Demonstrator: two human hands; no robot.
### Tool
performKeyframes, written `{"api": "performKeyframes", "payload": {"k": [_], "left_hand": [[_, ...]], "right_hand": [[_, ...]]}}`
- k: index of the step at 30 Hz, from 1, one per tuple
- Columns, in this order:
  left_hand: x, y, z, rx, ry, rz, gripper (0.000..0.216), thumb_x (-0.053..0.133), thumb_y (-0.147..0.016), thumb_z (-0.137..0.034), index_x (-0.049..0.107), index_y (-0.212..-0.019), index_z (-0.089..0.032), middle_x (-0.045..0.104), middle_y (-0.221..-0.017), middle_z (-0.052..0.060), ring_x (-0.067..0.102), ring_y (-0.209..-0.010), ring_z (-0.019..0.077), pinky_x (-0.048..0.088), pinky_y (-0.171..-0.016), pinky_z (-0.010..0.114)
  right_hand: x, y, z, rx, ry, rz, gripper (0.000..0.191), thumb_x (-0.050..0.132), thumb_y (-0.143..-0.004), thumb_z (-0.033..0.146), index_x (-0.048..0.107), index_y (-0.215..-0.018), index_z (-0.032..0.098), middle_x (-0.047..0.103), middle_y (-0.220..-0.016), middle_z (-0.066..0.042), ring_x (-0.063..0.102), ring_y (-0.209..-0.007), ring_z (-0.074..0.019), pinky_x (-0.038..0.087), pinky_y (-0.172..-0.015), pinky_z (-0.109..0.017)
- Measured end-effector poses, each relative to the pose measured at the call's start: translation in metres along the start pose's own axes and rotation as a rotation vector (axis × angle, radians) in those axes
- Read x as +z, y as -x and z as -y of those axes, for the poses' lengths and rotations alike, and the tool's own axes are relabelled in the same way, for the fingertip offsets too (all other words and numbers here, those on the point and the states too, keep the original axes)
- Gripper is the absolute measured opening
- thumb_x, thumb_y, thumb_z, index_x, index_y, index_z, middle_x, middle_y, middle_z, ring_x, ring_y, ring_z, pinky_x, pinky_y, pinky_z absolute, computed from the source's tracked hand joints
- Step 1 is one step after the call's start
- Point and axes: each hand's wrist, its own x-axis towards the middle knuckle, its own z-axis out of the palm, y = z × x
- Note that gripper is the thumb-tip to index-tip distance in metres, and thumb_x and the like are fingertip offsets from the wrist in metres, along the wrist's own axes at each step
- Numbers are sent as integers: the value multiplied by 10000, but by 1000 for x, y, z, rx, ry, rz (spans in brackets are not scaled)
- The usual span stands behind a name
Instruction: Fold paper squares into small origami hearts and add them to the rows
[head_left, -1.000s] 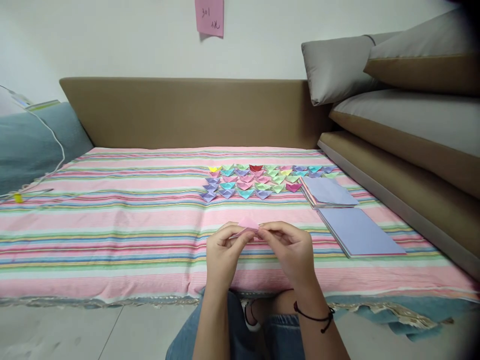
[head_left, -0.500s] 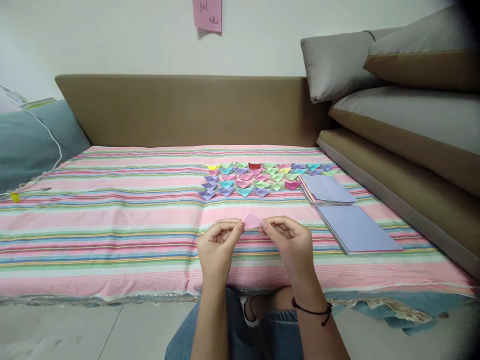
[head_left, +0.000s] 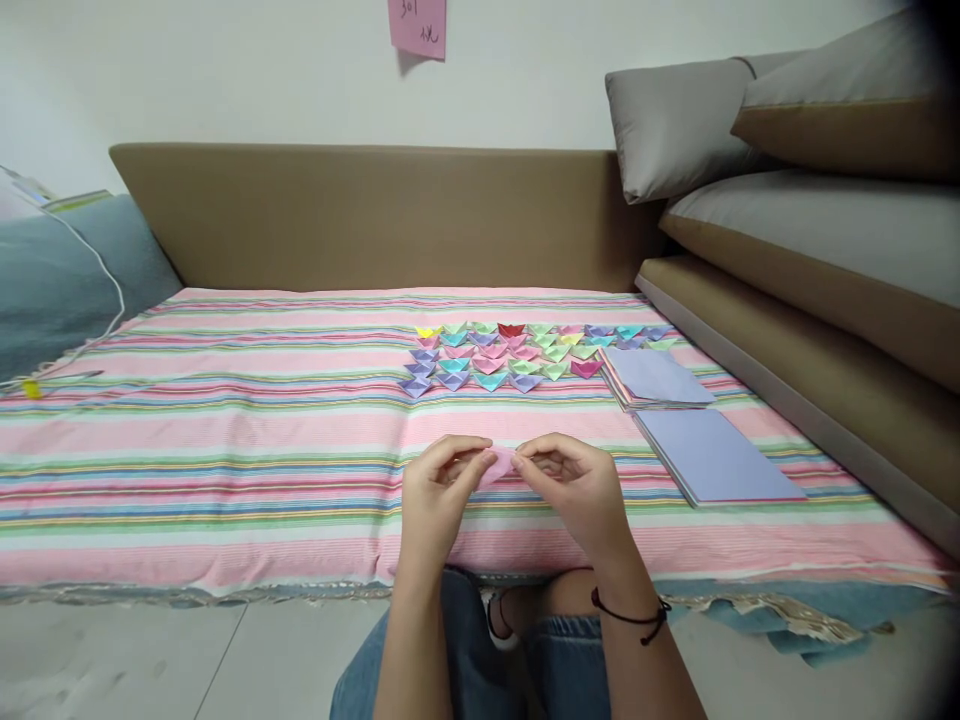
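Note:
A small folded piece of pink paper (head_left: 496, 467) is pinched between both hands, above the near part of the striped cloth. My left hand (head_left: 444, 485) grips its left side between thumb and fingertips. On the other side, my right hand (head_left: 574, 485) holds the paper's right edge the same way. The fingers partly cover the paper, so its exact fold is hard to make out. Beyond the hands, several rows of small folded paper boats (head_left: 490, 382) in many colours lie on the cloth.
To the right lie a stack of square paper sheets (head_left: 664, 378) and a larger lilac stack (head_left: 724, 458). Grey and brown cushions (head_left: 817, 225) are piled at the right. A yellow item (head_left: 31, 389) and a white cord (head_left: 112, 280) are at far left.
The pink paper has been turned over: its peak pointed up before, and now its body hangs downward. Both hands have drawn slightly closer together.

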Motion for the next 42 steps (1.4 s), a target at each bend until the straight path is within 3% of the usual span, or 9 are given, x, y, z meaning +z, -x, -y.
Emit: {"api": "performKeyframes", "payload": {"k": [9, 16, 22, 27, 33, 38, 42], "left_hand": [[1, 1, -2, 25, -74, 18, 83, 690, -714, -249, 684, -703, -167, 683, -686, 27, 623, -614, 135, 499, -561, 206], [5, 3, -1, 24, -79, -40, 77, 687, -714, -246, 688, -705, -170, 688, -644, 6, 628, -562, 116, 497, -519, 185], [10, 2, 0, 20, -27, -211, 78, 705, -687, -242, 691, -702, -167, 701, -649, 9, 653, -601, 139, 523, -550, 206], [14, 1, -1, -5, 39, -263, 87, 719, -666, -239, 689, -683, -160, 696, -640, 13, 646, -590, 143, 522, -543, 220], [13, 0, -1, -67, 146, -192, 110, 723, -668, -238, 669, -694, -147, 664, -622, 3, 603, -558, 105, 485, -521, 191], [10, 0, -3, -116, 270, -122, 367, 728, -673, -209, 591, -1013, -193, 682, -706, -8, 622, -651, 95, 480, -585, 169], [10, 1, -2, -104, 270, -146, 303, 736, -658, -179, 595, -926, -172, 682, -671, -5, 642, -678, 106, 496, -647, 187]], "right_hand": [[5, -2, 2, 70, -127, -78, 91, 702, -686, 239, 643, -684, 170, 646, -652, -24, 612, -611, -152, 506, -566, -256], [6, -2, 1, 114, -170, -126, 108, 714, -667, 227, 634, -696, 161, 652, -660, -21, 619, -630, -137, 509, -591, -231], [10, -3, -1, 246, -304, -18, 474, 761, -603, 177, 535, -1019, 206, 679, -659, 19, 647, -636, -143, 518, -619, -238], [16, -3, 0, 257, -379, -90, 480, 759, -603, 175, 499, -1006, 199, 687, -615, 23, 629, -581, -124, 506, -600, -226], [14, -3, 2, 237, -351, -92, 527, 765, -584, 149, 487, -1030, 193, 676, -575, 35, 600, -539, -111, 479, -558, -201], [11, -4, -1, 242, -319, -45, 513, 759, -592, 142, 511, -1037, 195, 669, -577, 43, 595, -543, -106, 478, -556, -195], [13, -5, -4, 264, -341, -58, 373, 775, -565, 149, 595, -891, 176, 663, -605, 34, 610, -579, -106, 492, -576, -195]]}}
